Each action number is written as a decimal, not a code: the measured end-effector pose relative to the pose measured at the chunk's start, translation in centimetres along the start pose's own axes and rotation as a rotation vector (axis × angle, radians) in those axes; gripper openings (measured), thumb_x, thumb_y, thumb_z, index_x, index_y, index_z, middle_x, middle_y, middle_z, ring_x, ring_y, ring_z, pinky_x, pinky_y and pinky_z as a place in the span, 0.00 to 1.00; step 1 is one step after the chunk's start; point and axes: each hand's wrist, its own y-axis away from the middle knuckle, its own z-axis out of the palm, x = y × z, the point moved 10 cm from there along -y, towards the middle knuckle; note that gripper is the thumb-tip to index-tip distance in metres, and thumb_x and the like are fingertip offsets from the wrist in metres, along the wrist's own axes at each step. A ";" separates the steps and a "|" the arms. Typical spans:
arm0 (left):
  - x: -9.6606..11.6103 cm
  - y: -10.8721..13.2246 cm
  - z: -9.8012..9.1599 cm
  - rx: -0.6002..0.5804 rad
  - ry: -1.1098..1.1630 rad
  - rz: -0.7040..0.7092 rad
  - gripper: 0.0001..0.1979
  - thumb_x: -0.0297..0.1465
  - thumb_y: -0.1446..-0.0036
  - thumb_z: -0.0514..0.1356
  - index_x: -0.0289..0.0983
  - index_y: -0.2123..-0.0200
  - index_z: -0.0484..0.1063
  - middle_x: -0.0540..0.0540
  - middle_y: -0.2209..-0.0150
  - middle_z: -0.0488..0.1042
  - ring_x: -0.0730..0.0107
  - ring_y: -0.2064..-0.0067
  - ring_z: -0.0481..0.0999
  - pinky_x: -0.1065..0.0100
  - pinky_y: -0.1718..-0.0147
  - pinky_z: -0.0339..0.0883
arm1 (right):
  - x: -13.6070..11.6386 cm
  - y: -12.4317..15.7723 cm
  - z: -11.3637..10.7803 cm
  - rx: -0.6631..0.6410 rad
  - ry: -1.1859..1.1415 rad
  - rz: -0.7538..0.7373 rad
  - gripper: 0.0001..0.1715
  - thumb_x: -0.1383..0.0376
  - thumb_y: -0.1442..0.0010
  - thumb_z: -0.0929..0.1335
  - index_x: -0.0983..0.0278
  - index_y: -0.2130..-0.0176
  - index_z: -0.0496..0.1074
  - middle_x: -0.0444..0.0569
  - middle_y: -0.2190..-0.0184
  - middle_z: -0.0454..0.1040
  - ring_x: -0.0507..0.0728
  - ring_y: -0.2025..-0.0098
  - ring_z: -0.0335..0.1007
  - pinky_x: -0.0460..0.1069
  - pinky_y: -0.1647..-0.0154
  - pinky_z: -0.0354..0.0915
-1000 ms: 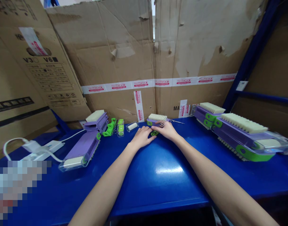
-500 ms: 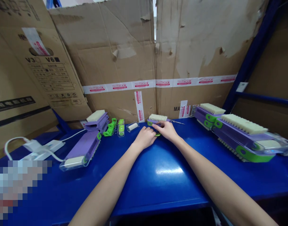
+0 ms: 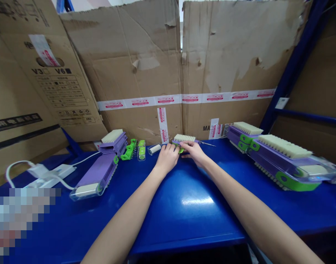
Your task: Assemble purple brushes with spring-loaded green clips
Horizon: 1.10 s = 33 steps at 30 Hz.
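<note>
Both of my hands meet at the back of the blue table [image 3: 195,205], on a small purple brush head with white bristles [image 3: 184,138]. My left hand [image 3: 168,157] curls its fingers around a small green part [image 3: 181,149] at the brush's near left corner. My right hand [image 3: 194,152] lies beside it, fingers bent against the brush's front side. What the fingertips pinch is too small to make out. A thin metal pin [image 3: 207,143] pokes out to the right of the brush.
Left of my hands lie a clear capsule with a white roller [image 3: 154,148], green clips [image 3: 134,148] and purple brush bodies [image 3: 102,165]. A row of purple and green brushes [image 3: 277,156] lies at the right. A white cable and adapter [image 3: 41,172] sit far left. Cardboard boxes [image 3: 162,69] wall the back.
Both hands have slid a little farther back toward the brush head. The metal spring seen at my right fingers a second ago no longer shows.
</note>
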 end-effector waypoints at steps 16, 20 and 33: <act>-0.9 0.4 1.2 -0.046 -0.041 -0.135 0.23 0.32 0.41 0.52 0.32 0.43 0.60 0.33 0.51 0.68 0.50 0.49 0.64 0.54 0.52 0.58 | -1.2 -0.7 -7.5 0.414 -0.078 -0.118 0.16 0.60 0.53 0.74 0.65 0.70 0.67 0.46 0.73 0.74 0.50 0.76 0.70 0.43 0.81 0.67; -1.4 0.6 2.2 -0.091 0.022 -0.155 0.24 0.33 0.41 0.52 0.32 0.42 0.58 0.34 0.50 0.67 0.52 0.49 0.64 0.56 0.52 0.59 | 0.0 -0.8 -9.6 0.491 -0.218 -0.037 0.14 0.62 0.49 0.73 0.64 0.71 0.64 0.42 0.77 0.70 0.49 0.78 0.69 0.43 0.79 0.69; -1.5 0.7 2.8 -0.163 0.066 -0.177 0.24 0.33 0.39 0.50 0.30 0.41 0.57 0.34 0.48 0.65 0.51 0.48 0.64 0.56 0.52 0.59 | 2.4 -0.8 -6.4 0.317 -0.295 0.232 0.10 0.72 0.41 0.68 0.67 0.74 0.65 0.41 0.84 0.66 0.44 0.85 0.61 0.38 0.87 0.61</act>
